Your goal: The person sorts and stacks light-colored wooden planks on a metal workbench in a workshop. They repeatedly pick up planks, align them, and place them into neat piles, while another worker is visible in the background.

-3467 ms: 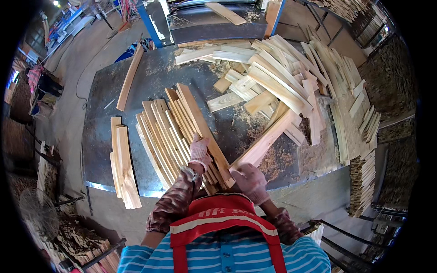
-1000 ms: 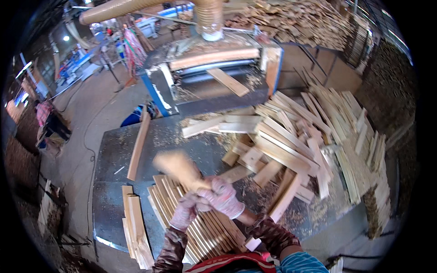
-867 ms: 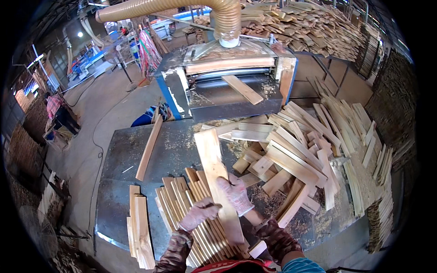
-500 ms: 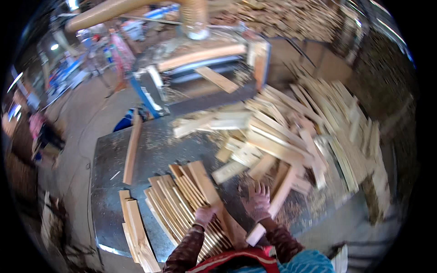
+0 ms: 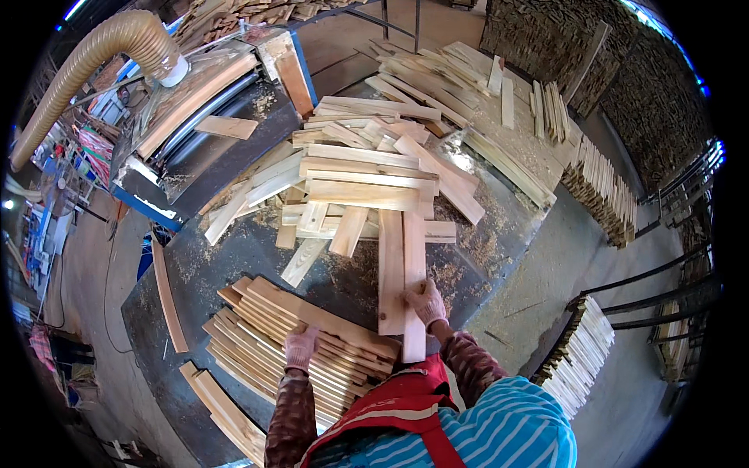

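Right hand [image 5: 426, 304] clamped on pale board [image 5: 414, 257], best kept level; left hand [image 5: 301, 348], grip unclear, at board row [image 5: 261, 331] leftward.

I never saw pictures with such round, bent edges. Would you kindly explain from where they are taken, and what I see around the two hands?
They come from a wide fisheye camera on a person's head, looking down, so straight edges look curved. No robot is here: the left hand and right hand are a person's, in pale gloves. The left rests on a row of boards laid side by side; the right grips a long board near its closer end. On the dark table there is also a loose pile of boards and sawdust. Beyond, at upper left, a machine has a ribbed hose.
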Demonstrator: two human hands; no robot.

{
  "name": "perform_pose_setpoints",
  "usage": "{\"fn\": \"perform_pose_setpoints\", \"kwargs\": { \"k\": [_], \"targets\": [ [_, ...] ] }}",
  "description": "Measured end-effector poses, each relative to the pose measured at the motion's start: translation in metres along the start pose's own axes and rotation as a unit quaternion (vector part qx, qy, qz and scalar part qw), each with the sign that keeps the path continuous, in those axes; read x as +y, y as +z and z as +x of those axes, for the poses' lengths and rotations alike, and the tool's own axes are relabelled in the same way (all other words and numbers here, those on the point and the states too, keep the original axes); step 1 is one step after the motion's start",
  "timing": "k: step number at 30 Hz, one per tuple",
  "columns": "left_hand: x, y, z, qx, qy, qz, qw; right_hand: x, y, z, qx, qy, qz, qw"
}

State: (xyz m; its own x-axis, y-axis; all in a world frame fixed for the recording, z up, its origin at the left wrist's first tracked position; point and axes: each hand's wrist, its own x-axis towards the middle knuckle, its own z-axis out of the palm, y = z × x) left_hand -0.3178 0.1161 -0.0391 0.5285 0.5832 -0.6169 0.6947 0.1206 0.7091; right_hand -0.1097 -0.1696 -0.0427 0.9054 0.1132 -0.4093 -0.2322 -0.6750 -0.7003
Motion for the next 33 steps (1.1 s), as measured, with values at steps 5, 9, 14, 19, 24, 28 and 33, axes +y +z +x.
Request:
{"fn": "perform_pose_setpoints", "kwargs": {
  "k": [5, 9, 14, 19, 24, 28, 33],
  "targets": [
    [0.024, 0.088, -0.012, -0.054, 0.171, 0.015, 0.984, -0.015, -0.012, 0.003, -0.126, 0.047, 0.284, 0.949],
    [0.073, 0.132, -0.038, -0.094, 0.095, 0.100, 0.986, -0.038, -0.030, -0.018, -0.170, 0.102, 0.430, 0.881],
    [0.008, 0.147, 0.017, -0.186, 0.011, -0.134, 0.973, -0.029, -0.012, -0.051, -0.140, 0.127, 0.598, 0.779],
    [0.101, 0.046, -0.044, -0.214, 0.101, -0.064, 0.970, 0.003, -0.035, -0.047, 0.028, 0.096, 0.477, 0.873],
    [0.120, -0.082, -0.122, -0.086, 0.024, 0.190, 0.978, -0.018, -0.042, -0.019, 0.034, -0.033, 0.438, 0.898],
    [0.040, -0.141, -0.182, -0.041, 0.068, 0.077, 0.994, -0.042, -0.034, 0.010, -0.048, -0.096, 0.384, 0.917],
    [-0.024, -0.139, -0.209, 0.010, 0.029, -0.090, 0.995, -0.067, 0.042, 0.054, -0.084, -0.111, 0.461, 0.876]
  ]
}}
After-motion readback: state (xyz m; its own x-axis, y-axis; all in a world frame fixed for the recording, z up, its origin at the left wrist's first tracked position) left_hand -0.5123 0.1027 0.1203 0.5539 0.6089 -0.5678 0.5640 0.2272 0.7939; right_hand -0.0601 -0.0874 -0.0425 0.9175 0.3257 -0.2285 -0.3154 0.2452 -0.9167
